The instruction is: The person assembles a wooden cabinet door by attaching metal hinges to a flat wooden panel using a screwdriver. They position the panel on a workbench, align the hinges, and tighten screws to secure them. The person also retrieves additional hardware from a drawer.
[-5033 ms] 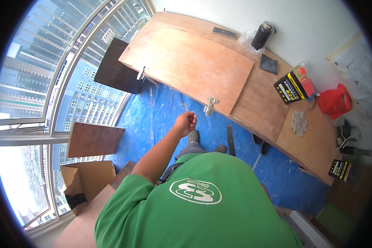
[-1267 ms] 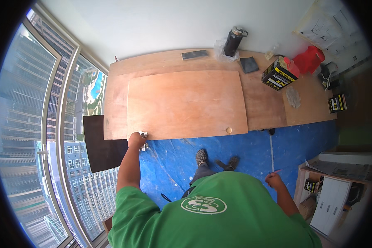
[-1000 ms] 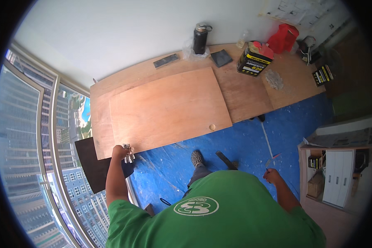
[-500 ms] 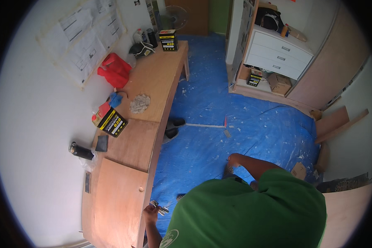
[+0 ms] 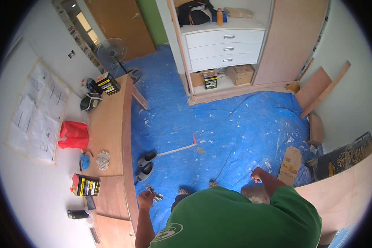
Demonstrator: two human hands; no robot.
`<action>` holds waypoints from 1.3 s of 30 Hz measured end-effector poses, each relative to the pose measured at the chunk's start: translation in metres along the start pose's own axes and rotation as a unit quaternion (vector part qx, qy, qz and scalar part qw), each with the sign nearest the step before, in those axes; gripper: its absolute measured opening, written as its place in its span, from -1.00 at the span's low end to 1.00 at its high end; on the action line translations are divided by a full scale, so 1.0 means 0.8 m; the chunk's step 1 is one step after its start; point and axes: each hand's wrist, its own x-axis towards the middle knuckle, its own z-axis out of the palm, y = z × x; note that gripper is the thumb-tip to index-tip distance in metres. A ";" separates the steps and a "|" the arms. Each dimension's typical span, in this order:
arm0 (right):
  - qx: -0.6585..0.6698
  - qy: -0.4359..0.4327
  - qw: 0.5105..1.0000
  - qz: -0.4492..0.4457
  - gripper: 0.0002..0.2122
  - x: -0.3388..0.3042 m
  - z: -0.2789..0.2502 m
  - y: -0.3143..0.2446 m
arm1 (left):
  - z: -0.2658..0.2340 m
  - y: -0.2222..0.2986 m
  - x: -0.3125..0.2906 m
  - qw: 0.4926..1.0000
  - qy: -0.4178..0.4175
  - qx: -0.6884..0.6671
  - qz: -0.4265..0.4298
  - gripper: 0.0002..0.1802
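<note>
My left hand (image 5: 145,200) is closed around a silver metal cabinet hinge (image 5: 157,197), which sticks out past the fingers to the right. That hand is beside the front edge of the long wooden desk (image 5: 115,157), over the blue floor sheet (image 5: 219,124). On the right, my right hand (image 5: 257,175) hangs above the sheet with its fingers curled. Whatever may be in it is too small to make out. A flattened piece of brown cardboard (image 5: 290,163) lies on the floor to the right of that hand.
Black and yellow tins (image 5: 87,185), a red bag (image 5: 74,135) and a crumpled rag (image 5: 103,160) are on the desk. Grey slippers (image 5: 146,165) lie beside it. A white drawer unit (image 5: 225,48) stands at the back. Wood panels (image 5: 314,91) lean at the right wall.
My view has turned toward the right. My left hand has come forward along the desk edge, still holding the hinge. My right hand has swung out to the right.
</note>
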 end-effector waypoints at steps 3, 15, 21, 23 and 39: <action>-0.086 -0.061 0.994 -0.040 -0.81 0.014 0.012 0.035 | 0.030 -0.004 0.061 0.998 -0.034 0.058 0.005 -0.65; -0.007 -0.056 0.998 0.016 -0.83 0.037 -0.026 -0.075 | 0.152 -0.017 0.339 0.955 -0.191 0.214 0.070 -0.55; -0.052 0.074 0.995 -0.049 -0.87 0.064 -0.161 -0.219 | 0.159 0.138 0.508 0.975 -0.167 0.136 0.053 -0.58; 0.170 0.134 0.976 -0.013 -0.90 0.068 -0.189 -0.271 | 0.158 0.188 0.554 0.980 -0.148 0.119 0.064 -0.59; 0.603 -0.006 0.726 -0.331 -0.85 0.207 -0.594 -0.669 | 0.223 0.345 0.622 0.985 -0.060 0.163 -0.013 -0.63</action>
